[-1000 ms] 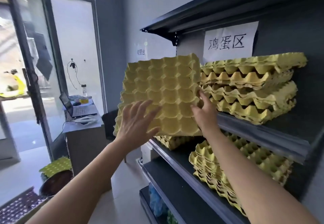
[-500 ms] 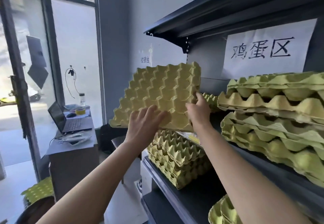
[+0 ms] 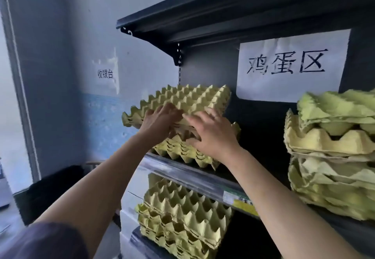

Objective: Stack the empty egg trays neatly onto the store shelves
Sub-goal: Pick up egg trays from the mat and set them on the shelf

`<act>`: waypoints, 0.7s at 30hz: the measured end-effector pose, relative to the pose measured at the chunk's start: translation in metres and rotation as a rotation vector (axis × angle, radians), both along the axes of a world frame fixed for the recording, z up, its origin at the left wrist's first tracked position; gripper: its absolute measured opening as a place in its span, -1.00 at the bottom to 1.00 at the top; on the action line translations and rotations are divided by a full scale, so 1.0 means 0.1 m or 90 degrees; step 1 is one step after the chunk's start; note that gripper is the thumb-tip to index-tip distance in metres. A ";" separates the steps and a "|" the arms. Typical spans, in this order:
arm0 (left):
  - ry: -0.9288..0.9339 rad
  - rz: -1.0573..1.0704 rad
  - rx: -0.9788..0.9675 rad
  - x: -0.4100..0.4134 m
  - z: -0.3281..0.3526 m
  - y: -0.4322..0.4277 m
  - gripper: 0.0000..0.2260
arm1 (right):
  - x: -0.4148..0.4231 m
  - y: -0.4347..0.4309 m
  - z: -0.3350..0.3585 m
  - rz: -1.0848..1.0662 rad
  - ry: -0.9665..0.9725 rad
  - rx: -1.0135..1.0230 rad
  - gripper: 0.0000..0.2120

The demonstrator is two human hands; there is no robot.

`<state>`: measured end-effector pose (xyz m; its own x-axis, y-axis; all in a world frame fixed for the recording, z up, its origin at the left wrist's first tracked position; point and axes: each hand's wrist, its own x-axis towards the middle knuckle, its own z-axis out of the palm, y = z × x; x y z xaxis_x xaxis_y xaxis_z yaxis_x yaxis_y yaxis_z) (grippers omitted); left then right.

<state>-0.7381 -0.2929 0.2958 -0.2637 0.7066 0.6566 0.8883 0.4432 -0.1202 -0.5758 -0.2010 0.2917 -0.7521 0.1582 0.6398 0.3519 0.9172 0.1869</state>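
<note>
While tilted top tray (image 3: 188, 100) is pressed by flat L hand (image 3: 160, 120) & R hand (image 3: 211, 135), stack (image 3: 182, 151) could be shoved off shelf (image 3: 192, 175).

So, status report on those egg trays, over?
Left grip, right grip pressing on yellow moulded-pulp egg tray. Tray atop short stack of matching trays on dark metal shelf, overhanging left, not nested. Nothing blocking.
</note>
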 end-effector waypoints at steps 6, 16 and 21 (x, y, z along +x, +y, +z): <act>-0.106 -0.103 -0.123 -0.41 0.08 0.26 -0.44 | -0.33 0.10 0.00 0.014 0.067 -0.057 -0.64; -0.104 -0.254 -0.002 -0.40 -0.07 0.25 -0.39 | -0.42 0.20 -0.15 0.021 0.127 -0.018 -0.74; -0.067 -0.316 0.101 -0.16 -0.06 0.26 -0.47 | -0.27 0.10 -0.09 -0.023 0.147 0.011 -0.65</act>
<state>-0.7542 -0.2665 0.2893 0.0080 0.6576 0.7533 0.9995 -0.0286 0.0144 -0.6029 -0.1908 0.2827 -0.5793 0.1700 0.7972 0.4192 0.9009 0.1126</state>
